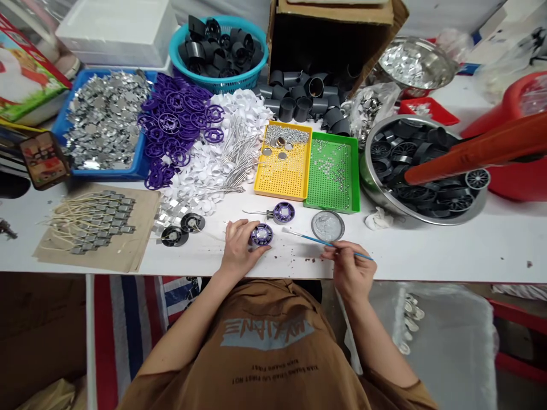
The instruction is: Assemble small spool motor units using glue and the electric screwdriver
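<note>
Through the head camera, I have the round purple part near the front edge of the table, just left of the middle, a pale patch at its centre. My left hand has its grip closed about that part's edge, thumb on the near side and fingers on the far side; whether it touches the tabletop I cannot tell. My right hand grips the blue handle of a thin brush, whose pale tip points left toward the part, apart from it.

Just beyond the held part, I see a second purple part lying with a wire off to its left. To its right sits a small dish of grey paste, the brush running by its near edge. Farther back are a yellow tray and a green tray, side by side. A steel bowl of black parts stands right of them; white pieces and purple rings lie heaped to their left.
</note>
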The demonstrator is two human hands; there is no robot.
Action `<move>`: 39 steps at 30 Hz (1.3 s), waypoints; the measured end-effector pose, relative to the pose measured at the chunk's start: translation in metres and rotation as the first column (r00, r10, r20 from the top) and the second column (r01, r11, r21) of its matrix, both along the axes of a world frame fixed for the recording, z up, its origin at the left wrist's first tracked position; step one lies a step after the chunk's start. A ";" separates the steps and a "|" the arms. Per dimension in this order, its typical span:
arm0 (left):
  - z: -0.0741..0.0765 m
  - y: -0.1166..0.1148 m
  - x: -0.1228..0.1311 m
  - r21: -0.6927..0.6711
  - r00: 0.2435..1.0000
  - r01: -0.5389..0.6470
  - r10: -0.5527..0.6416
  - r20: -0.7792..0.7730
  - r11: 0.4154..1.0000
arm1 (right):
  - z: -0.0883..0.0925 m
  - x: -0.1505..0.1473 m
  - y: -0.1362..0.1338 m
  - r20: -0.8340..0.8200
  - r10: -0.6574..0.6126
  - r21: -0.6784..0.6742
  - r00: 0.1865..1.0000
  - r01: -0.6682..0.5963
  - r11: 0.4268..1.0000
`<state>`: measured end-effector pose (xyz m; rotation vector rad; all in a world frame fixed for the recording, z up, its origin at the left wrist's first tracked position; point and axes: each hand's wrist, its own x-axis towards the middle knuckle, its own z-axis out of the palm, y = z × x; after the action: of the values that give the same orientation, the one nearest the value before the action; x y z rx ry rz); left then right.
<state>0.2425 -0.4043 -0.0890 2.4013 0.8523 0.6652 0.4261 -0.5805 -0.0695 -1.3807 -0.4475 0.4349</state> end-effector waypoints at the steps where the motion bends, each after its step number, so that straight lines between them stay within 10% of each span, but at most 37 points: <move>1: 0.003 0.001 -0.002 0.000 1.000 0.015 -0.015 -0.002 1.000 | -0.001 0.005 -0.005 -0.016 -0.082 0.017 0.997 0.082 0.996; 6: 0.040 0.028 0.001 0.096 0.995 0.027 -0.036 0.095 0.995 | -0.016 0.031 -0.028 -0.011 -0.357 -0.025 0.934 0.357 0.934; 13: 0.090 0.068 0.025 -0.092 0.976 0.204 -0.210 -0.052 0.975 | -0.011 0.015 -0.026 -0.093 -0.263 0.062 0.960 0.269 0.961; 17: 0.077 0.053 0.011 -0.236 0.936 0.297 -0.331 -0.122 0.925 | -0.002 -0.009 -0.009 -0.018 -0.023 0.041 1.000 0.024 0.999; 26: 0.033 0.019 0.001 -0.116 0.977 0.188 -0.198 -0.081 0.975 | -0.004 -0.016 0.018 0.232 0.300 -0.051 0.925 -0.296 0.954; 39: 0.028 0.024 0.002 -0.128 0.976 0.205 -0.213 -0.052 0.970 | -0.011 -0.007 0.011 0.411 0.346 -0.132 0.844 -0.321 0.938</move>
<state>0.2441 -0.3807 -0.0608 2.3701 0.6340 0.4421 0.4196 -0.5696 -0.0808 -1.4606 -1.0594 0.4267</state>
